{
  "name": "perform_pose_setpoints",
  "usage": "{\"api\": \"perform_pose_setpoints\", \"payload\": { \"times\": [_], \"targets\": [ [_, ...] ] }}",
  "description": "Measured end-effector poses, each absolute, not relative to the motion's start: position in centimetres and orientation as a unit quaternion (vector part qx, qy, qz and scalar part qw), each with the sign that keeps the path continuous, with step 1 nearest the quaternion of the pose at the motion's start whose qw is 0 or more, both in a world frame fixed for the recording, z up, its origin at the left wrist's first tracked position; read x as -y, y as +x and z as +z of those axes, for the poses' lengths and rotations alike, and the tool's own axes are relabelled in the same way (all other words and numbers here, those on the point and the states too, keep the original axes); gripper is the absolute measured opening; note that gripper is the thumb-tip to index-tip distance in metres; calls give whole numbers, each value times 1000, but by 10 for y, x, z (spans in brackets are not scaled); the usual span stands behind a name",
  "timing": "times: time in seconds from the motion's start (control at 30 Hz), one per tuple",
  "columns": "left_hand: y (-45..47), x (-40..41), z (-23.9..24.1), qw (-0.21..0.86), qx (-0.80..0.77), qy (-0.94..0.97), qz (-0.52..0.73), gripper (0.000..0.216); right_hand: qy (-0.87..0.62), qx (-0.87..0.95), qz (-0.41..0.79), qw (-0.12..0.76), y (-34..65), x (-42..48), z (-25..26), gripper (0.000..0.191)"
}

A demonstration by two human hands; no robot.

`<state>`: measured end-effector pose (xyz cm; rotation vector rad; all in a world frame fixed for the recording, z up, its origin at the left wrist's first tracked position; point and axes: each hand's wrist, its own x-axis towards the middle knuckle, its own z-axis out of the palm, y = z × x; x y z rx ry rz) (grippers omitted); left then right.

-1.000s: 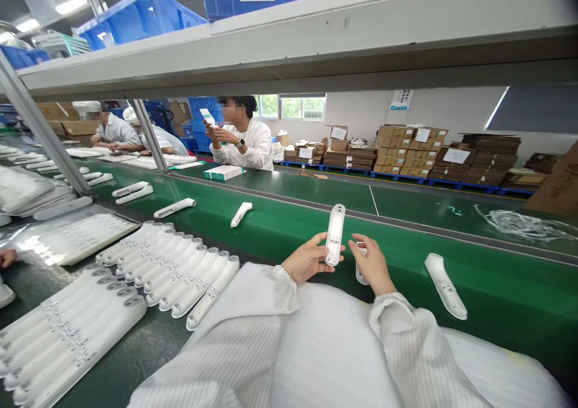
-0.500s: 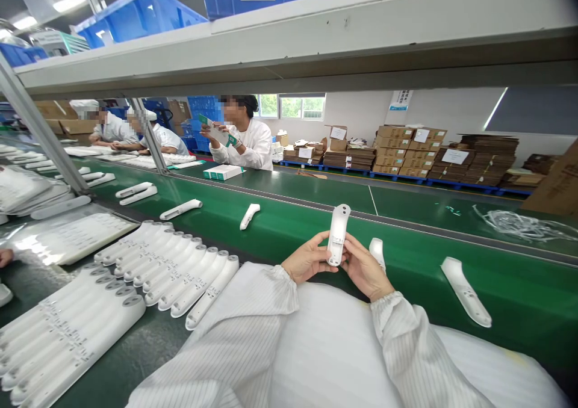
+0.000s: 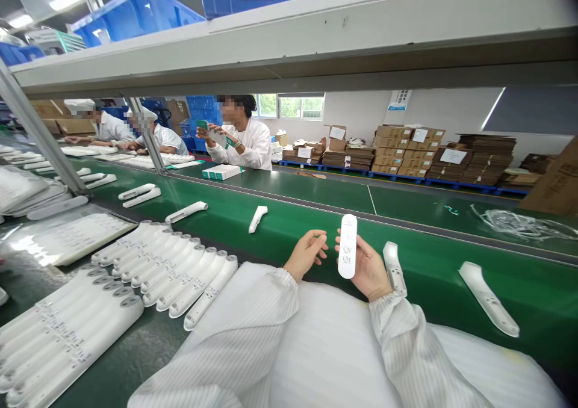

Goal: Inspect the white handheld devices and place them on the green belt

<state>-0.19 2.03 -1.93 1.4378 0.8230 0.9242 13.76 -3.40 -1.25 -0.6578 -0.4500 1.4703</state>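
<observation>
My right hand (image 3: 369, 271) grips a white handheld thermometer (image 3: 347, 245), held upright above the belt. A long rounded face with dark printed marks is turned toward me. To its left, my left hand (image 3: 307, 255) is apart from it, the fingers loosely bent and spread with nothing in them. Just right of my right wrist, another white thermometer (image 3: 394, 266) lies on the green conveyor belt (image 3: 298, 215), partly hidden by my sleeve. One more white housing (image 3: 490, 299) rests farther right.
Rows of white housings (image 3: 189, 275) lie on the bench at left. More pieces (image 3: 258, 219) are spaced along the belt. A shelf (image 3: 289, 47) with blue bins crosses overhead. Across the line, a person (image 3: 250, 143) holds a box; two others work farther left. Cartons (image 3: 401, 149) stand behind.
My left hand has let go of the thermometer and moved slightly aside. My right hand has turned it so another face shows. Nearby pieces on the belt have shifted right.
</observation>
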Motion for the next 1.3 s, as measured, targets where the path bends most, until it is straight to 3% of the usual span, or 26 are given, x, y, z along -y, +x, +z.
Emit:
{"api": "perform_pose_setpoints", "payload": {
  "times": [0.1, 0.2, 0.3, 0.37, 0.5, 0.7, 0.87, 1.0, 1.13, 1.3],
  "targets": [
    [-15, -37, -22, 496, -411, 642, 415, 26, -278, 207, 668, 659, 139, 37, -11, 29],
    [-36, -56, -24, 303, -450, 712, 446, 22, -267, 216, 676, 652, 140, 38, -12, 32],
    [-60, -72, -24, 130, -535, 716, 430, 27, -263, 220, 678, 650, 141, 38, -13, 32],
    [-73, -81, -25, 101, -629, 667, 385, 34, -269, 220, 674, 652, 140, 38, -13, 31],
    [-87, -92, -29, 181, -715, 608, 295, 35, -294, 234, 660, 651, 140, 38, -13, 31],
    [-87, -93, -30, 201, -693, 617, 313, 23, -328, 260, 638, 646, 139, 38, -12, 31],
    [-83, -90, -24, 462, -602, 464, 457, 23, -335, 231, 636, 655, 137, 39, -9, 26],
    [-67, -76, -20, 584, -524, 441, 436, 25, -372, 237, 604, 664, 138, 34, -14, 25],
    [-48, -56, -17, 762, -343, 408, 369, 25, -491, 314, 496, 644, 147, 24, -31, 29],
    [-35, -39, -16, 799, -237, 434, 343, 39, -684, 396, 282, 544, 163, 16, -48, 44]
  ]
}}
